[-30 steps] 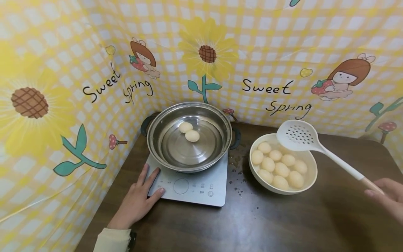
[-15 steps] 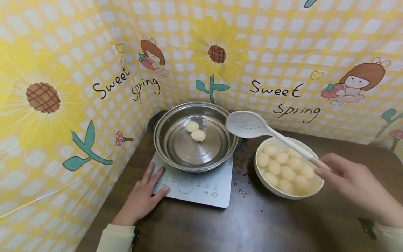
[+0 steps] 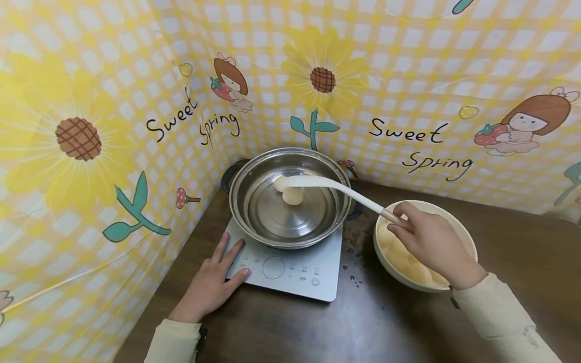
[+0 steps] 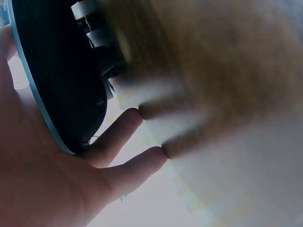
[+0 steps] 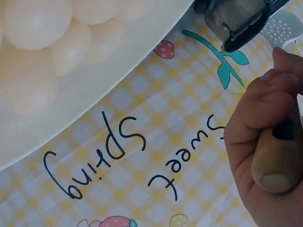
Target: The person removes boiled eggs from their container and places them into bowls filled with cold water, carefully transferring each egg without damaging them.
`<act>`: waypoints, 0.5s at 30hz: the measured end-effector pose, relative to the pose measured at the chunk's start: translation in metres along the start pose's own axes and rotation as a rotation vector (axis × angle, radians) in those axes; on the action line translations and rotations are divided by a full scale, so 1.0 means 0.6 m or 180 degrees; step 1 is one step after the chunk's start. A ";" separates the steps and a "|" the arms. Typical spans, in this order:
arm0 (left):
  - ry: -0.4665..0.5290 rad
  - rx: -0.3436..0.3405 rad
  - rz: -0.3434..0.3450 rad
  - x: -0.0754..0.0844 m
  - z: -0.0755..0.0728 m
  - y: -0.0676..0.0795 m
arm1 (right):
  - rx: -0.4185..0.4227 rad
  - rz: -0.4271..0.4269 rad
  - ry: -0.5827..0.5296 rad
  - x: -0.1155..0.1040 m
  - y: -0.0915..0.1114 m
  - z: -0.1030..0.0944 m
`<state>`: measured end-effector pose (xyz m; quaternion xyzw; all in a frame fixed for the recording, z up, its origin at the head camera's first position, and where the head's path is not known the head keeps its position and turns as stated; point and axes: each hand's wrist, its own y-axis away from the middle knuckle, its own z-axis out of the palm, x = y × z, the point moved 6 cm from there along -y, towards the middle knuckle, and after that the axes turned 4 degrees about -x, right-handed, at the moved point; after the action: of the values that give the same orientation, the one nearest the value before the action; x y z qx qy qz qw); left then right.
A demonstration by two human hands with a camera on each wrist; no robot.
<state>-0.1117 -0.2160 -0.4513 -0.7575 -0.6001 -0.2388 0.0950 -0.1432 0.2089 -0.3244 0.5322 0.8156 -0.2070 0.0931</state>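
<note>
My right hand [image 3: 428, 237] grips the wooden end of a white slotted skimmer [image 3: 358, 199]. The skimmer's head reaches over a wide steel pot [image 3: 236, 214], overlapping one of two pale eggs [image 3: 292, 196] in it. In the right wrist view, curled fingers [image 5: 270, 97] wrap the handle, and the perforated head [image 5: 284, 28] shows beyond. My left hand [image 3: 211, 282] rests with spread fingers at the left edge of a white induction cooker [image 3: 313, 267]. In the left wrist view, two fingertips [image 4: 156, 153] meet their reflections on a shiny surface beside the cooker's dark side [image 4: 57, 71].
Under my right forearm stands a cream bowl [image 3: 472, 247] of eggs in cloudy liquid, partly hidden by the hand. Water drops [image 3: 351, 272] dot the brown table [image 3: 317, 327] between cooker and bowl. A yellow checked cloth [image 3: 399, 60] hangs behind and along the left.
The right hand has carried the skimmer leftward from above the bowl to over the eggs in the pot. The left hand stays at the cooker's edge; the view has shifted slightly.
</note>
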 end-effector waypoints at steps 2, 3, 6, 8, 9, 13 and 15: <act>-0.0004 0.0004 -0.0002 0.001 0.000 0.001 | -0.0072 0.0057 -0.0048 -0.001 -0.004 0.006; -0.0010 0.0008 -0.0004 0.002 0.000 0.001 | -0.0124 0.0075 -0.0069 -0.002 -0.006 0.008; -0.0010 0.0031 -0.0004 0.003 -0.001 0.002 | -0.0267 0.0092 -0.0088 -0.005 -0.010 0.013; -0.0017 0.0041 0.0004 0.003 -0.001 0.002 | -0.0328 0.0081 -0.0096 -0.007 -0.011 0.013; -0.0015 0.0047 0.0007 0.003 -0.001 0.002 | -0.0355 0.0078 -0.0109 -0.007 -0.012 0.014; -0.0012 0.0047 0.0021 0.002 0.001 0.001 | -0.0404 0.0030 -0.0119 -0.011 -0.012 0.014; -0.0002 0.0050 0.0024 0.001 0.002 0.000 | -0.0427 -0.0002 -0.0131 -0.012 -0.011 0.014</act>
<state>-0.1112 -0.2148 -0.4520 -0.7591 -0.5992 -0.2334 0.1017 -0.1467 0.1969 -0.3277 0.5202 0.8257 -0.1627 0.1453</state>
